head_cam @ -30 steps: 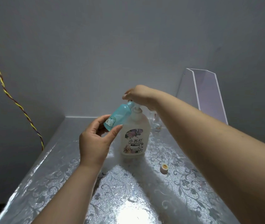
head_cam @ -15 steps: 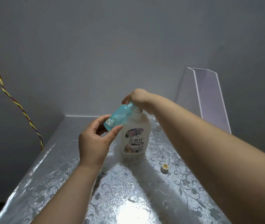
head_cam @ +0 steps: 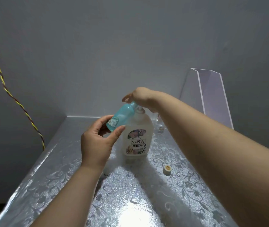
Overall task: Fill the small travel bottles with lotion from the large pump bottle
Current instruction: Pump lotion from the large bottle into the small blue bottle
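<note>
Travel bottle (head_cam: 122,117): teal and see-through, uncapped, tilted with its mouth toward 1 o'clock. It is held off the table, its mouth right at the top of the pump bottle beneath the right hand's fingers. A white patterned label sits near its base.
Cable (head_cam: 15,100): twisted yellow and dark, running down the wall from 10 o'clock to the table's left edge, well apart from the bottles.
Table (head_cam: 65,177): covered in a silver cloth with a floral pattern, with a bright glare patch at 6 o'clock.
Left hand (head_cam: 97,143): clamped on the travel bottle's base, thumb on the near side and fingers on the far side.
White piece (head_cam: 106,173): small and round, on the table at 5 o'clock of the left wrist and half hidden by it, so what it is cannot be told.
Pump bottle (head_cam: 138,138): upright at mid-table, milky white, with a flowered label and Chinese characters. The travel bottle crosses its shoulder at 11 o'clock.
Right hand (head_cam: 140,97): lies on the pump head with fingers curled down over it, hiding the nozzle. Its forearm comes in from 4 o'clock.
Cap (head_cam: 167,169): small, tan and round, on the table at 4 o'clock of the pump bottle, apart from it.
Clear stand (head_cam: 212,95): at 2 o'clock by the table's far right edge, against the wall.
</note>
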A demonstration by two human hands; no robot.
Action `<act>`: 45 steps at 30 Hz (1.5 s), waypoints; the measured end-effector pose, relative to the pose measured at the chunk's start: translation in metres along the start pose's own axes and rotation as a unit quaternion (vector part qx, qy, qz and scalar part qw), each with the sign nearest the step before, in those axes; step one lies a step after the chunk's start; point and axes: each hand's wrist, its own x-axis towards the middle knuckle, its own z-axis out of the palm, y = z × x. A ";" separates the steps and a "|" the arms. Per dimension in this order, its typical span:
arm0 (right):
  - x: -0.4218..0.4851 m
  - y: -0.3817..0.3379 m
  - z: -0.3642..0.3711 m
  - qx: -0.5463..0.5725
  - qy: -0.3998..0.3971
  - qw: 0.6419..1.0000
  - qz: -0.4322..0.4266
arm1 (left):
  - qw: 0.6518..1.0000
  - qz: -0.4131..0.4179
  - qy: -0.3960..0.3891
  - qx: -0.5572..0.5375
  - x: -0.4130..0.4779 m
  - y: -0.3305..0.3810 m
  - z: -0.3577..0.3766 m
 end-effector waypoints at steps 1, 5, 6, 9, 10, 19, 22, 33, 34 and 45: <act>0.001 0.001 0.002 -0.011 -0.001 1.000 0.003 | 1.000 0.002 0.000 0.002 0.000 -0.001 0.000; 0.004 0.005 0.007 -0.029 -0.005 1.000 0.005 | 1.000 -0.001 0.000 -0.001 0.000 -0.002 0.000; 0.004 0.005 0.006 -0.023 -0.002 1.000 0.004 | 1.000 -0.001 0.001 -0.001 0.000 -0.003 0.000; 0.001 0.005 0.003 0.017 0.003 1.000 0.004 | 1.000 0.002 0.002 0.004 0.001 -0.002 0.000; -0.001 0.005 0.002 0.034 0.000 0.999 0.005 | 1.000 0.003 0.003 0.005 0.001 -0.002 0.000; -0.003 0.001 -0.008 0.058 -0.011 0.998 0.025 | 1.000 0.012 0.003 0.009 0.001 0.000 -0.001; -0.001 0.002 -0.001 0.073 0.004 0.997 0.018 | 1.000 0.012 0.001 0.013 0.001 -0.002 -0.001; 0.002 0.001 0.003 0.065 0.005 0.998 0.019 | 1.000 0.010 -0.002 0.011 0.003 -0.002 -0.002; 0.001 0.001 0.001 0.064 0.001 0.998 0.020 | 1.000 0.010 -0.003 0.009 0.002 -0.002 -0.002; 0.002 -0.004 0.002 0.020 0.000 1.000 0.006 | 1.000 0.001 0.002 0.006 0.001 0.000 -0.001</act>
